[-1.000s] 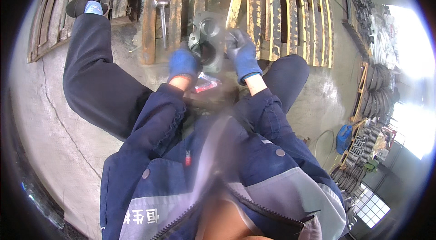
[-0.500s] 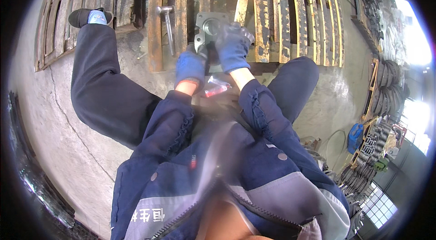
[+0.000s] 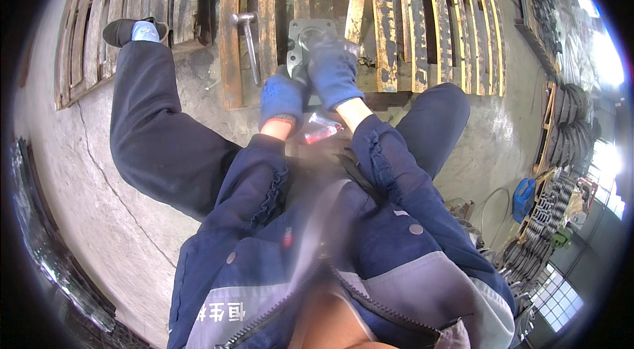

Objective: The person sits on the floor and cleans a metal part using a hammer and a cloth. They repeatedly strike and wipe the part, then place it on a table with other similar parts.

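Note:
A grey metal housing (image 3: 298,31) with a flange, bolt holes and a round bore lies on the slatted wooden pallet in front of me. My left hand (image 3: 282,95), in a blue glove with dark fingers, is closed on the near left side of this housing. Over the bore is my right hand (image 3: 333,71), gloved alike, its fingers curled down; whatever they hold is hidden and smeared. A hammer (image 3: 248,45) with a metal handle lies on the pallet left of the housing. Close below my wrists is a small clear plastic bag (image 3: 321,130) with red on it.
Weathered pallet slats (image 3: 230,52) with gaps spread across the far side. A loose wood piece (image 3: 355,12) lies right of the housing. My legs straddle the work on the concrete floor (image 3: 86,204). Far right stand a blue jug (image 3: 523,200) and stacked metal parts (image 3: 573,118).
My right hand has shifted slightly left and down over the bore. The whole view has moved a little; my left hand keeps its place at the housing.

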Available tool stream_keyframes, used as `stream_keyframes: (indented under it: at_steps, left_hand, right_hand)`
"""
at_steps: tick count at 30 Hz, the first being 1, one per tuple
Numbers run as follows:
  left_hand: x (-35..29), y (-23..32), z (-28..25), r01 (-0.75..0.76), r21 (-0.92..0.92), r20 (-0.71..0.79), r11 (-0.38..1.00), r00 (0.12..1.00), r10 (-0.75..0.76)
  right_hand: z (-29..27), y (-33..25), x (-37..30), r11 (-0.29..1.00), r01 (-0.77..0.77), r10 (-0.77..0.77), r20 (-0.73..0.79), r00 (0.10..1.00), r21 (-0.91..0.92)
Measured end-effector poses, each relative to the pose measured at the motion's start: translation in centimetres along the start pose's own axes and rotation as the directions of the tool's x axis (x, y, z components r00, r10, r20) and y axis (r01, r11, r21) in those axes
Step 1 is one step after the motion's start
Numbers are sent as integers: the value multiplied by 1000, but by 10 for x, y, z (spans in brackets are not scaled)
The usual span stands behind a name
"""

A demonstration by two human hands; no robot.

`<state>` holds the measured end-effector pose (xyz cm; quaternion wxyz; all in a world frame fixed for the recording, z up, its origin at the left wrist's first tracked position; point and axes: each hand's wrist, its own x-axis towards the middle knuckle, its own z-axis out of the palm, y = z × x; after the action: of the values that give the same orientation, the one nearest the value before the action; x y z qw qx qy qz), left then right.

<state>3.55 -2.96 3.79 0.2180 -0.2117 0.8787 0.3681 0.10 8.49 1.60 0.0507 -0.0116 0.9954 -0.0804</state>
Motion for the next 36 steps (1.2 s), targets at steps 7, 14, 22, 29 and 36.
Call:
stream_keyframes:
  at_steps: [7, 14, 22, 29, 36]
  left_hand:
    - [1, 0, 1, -14, 53, -2, 998, 1000, 14]
    - [-3, 3, 0, -9, 49, -7, 999, 1000, 10]
    - [0, -1, 2, -79, 47, -11, 996, 997, 79]
    - [7, -4, 6, -25, 77, 1, 997, 1000, 24]
    - [7, -5, 6, -28, 41, 18, 999, 999, 28]
  right_hand:
    - [-10, 15, -1, 990, 137, -132, -120, 984, 30]
    - [-22, 2, 12, 996, -93, 91, -91, 992, -17]
    - [-19, 4, 17, 972, -214, 223, -92, 971, 96]
    - [-3, 8, 4, 976, -140, 171, -189, 967, 166]
    - [3, 4, 17, 970, -230, 237, -97, 967, 73]
